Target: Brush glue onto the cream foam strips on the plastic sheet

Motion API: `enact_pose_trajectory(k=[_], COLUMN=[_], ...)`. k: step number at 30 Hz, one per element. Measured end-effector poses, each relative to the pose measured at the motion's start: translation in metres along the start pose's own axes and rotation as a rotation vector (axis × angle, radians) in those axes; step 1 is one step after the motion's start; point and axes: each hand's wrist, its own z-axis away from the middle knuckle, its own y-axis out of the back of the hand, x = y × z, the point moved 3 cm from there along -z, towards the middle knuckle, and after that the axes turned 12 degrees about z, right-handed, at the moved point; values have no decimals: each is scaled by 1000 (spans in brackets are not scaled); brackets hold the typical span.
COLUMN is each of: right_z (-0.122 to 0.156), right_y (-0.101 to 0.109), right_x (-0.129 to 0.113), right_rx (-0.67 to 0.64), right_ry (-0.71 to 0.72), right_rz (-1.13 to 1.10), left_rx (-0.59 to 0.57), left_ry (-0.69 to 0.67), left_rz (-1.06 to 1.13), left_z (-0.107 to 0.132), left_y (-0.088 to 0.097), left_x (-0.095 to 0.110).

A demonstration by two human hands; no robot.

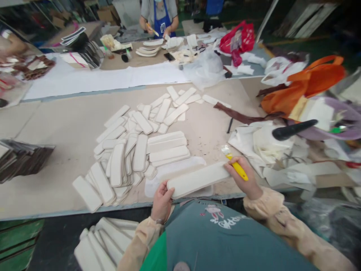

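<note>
A long white strip (199, 181) with rounded ends is held at the table's front edge. My left hand (163, 199) pinches its left end, thumb on top. My right hand (244, 178) grips a brush (239, 169) with a yellow handle and pale bristles pointing away from me. The fingers of that same hand also touch the strip's right end. Under the strip lies a white sheet (162, 178). Just beyond, more white strips (169, 154) are stacked, and shorter white pieces (117, 163) lie heaped to the left.
At the right stands a white container (266, 145) with a black handle across it, near an orange bag (306, 84). Dark layered pieces (22, 158) sit at far left. Across the table (64, 124) a co-worker (159, 19) in a blue apron works. More white strips (98, 244) lie below the table edge.
</note>
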Motion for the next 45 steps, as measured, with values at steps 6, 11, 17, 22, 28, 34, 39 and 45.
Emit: enact_pose_trajectory(k=[6, 11, 17, 22, 28, 34, 39, 45], right_z=[2, 5, -9, -25, -37, -38, -36, -38], right_y=[-7, -10, -11, -10, -17, -27, -29, -28], right_x=[-7, -7, -1, -18, -24, -9, -11, -15], right_rx=[-81, -32, 116, 139, 67, 47, 27, 40], right_ry=[-9, -27, 45, 56, 30, 20, 42, 59], right_rz=[-47, -102, -16, -52, -198, -222, -222, -249], left_rx=[31, 5, -90, -149, -100, -63, -76, -100], left_ry=[42, 32, 65, 146, 129, 103, 105, 131], left_rz=[30, 41, 73, 8, -55, -61, -70, -59], left_z=[3, 7, 5, 1, 0, 2, 2, -3], left_y=[9, 7, -3, -10, -7, -2, 2, -1], left_x=[-1, 5, 10, 9, 7, 4, 4, 6])
